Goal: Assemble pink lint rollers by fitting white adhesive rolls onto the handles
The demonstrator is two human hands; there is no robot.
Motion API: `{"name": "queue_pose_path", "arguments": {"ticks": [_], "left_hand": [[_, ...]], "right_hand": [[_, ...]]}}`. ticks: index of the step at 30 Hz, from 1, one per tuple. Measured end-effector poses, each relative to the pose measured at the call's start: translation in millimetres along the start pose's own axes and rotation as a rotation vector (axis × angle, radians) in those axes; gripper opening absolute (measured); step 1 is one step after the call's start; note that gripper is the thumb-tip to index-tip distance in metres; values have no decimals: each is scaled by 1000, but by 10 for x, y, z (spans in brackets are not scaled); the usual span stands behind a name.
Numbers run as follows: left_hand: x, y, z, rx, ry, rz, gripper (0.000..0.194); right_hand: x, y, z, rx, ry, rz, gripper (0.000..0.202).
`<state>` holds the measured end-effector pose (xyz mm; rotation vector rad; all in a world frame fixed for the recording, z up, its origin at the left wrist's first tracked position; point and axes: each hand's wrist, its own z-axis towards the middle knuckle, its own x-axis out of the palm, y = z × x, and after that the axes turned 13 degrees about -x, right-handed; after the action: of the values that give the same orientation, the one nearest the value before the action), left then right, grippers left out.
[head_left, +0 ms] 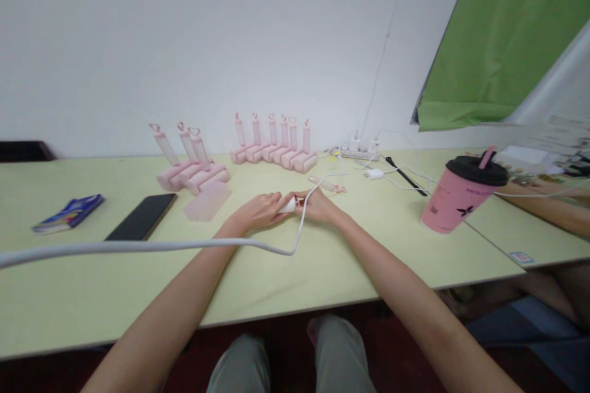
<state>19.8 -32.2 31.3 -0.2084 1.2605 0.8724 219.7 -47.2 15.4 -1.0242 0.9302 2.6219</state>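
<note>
My left hand [263, 211] rests low over the middle of the table, its fingers wrapped round a small white piece [288, 205]. Close against it on the right, my right hand [318, 206] is closed at the other end, where a small reddish part shows between the hands; what its fingers grip is too small to name. Just beyond my right hand lies a clear tube with a pink heart-shaped end [328, 185]. Pink blocks with upright clear tubes stand in a left group [196, 177] and a back row [273, 155]. A translucent pink sheet [207, 201] lies by the left group.
A white cable [152, 247] crosses in front of my hands. At left are a phone [142, 217] and a blue packet [69, 214]. A pink cup [456, 195], a black strap [405, 175] and a power strip [359, 154] are at right, beyond them another person's arm [544, 204].
</note>
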Motion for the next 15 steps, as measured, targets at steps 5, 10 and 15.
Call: {"name": "queue_pose_path", "arguments": {"ticks": [5,10,15], "left_hand": [[25,-54,32,63,0,19,46],[30,-26,27,40,-49,59,45],[9,-14,13,43,-86,20,49]], "right_hand": [[102,13,-144,81,-101,-38,18],[90,76,-129,8,-138,-117,20],[-17,65,-139,-21,-123,-62,20]]}}
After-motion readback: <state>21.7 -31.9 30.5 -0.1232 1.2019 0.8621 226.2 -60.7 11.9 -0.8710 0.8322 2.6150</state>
